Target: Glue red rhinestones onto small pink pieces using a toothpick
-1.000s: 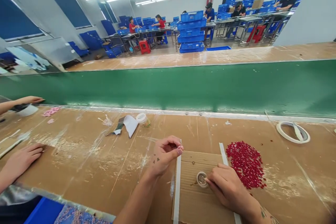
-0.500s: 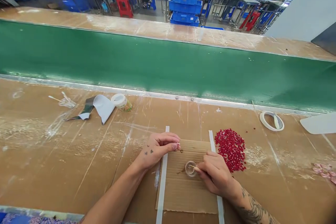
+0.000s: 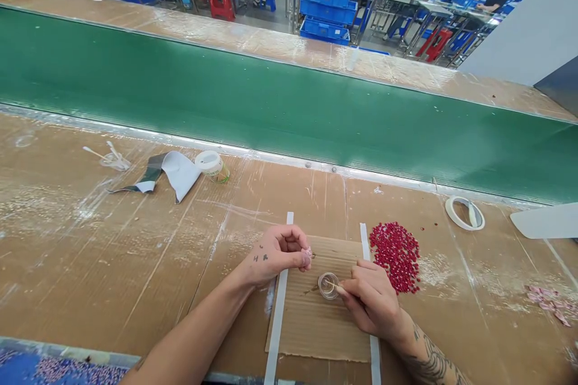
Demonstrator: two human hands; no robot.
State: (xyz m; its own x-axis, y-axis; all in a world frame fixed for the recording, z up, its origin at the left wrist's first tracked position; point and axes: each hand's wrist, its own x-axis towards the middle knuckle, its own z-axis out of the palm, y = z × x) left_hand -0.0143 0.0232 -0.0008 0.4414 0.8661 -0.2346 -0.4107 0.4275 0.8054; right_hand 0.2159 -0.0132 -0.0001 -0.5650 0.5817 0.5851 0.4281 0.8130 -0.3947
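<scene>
Brown cardboard [image 3: 316,331] lies on the counter [image 3: 112,264], and a small clear cup [image 3: 328,286] sits on it. The left hand [image 3: 280,249] has a narrow grip, pinching a tiny pink thing [image 3: 307,254] just beside the cup. The right hand [image 3: 370,298] has a narrow grip on a thin stick [image 3: 332,284], and its tip is in the cup. A pile of red beads [image 3: 395,257] lies just beside the cardboard, and a white tape roll [image 3: 465,213] sits farther off near the green belt [image 3: 271,102]
</scene>
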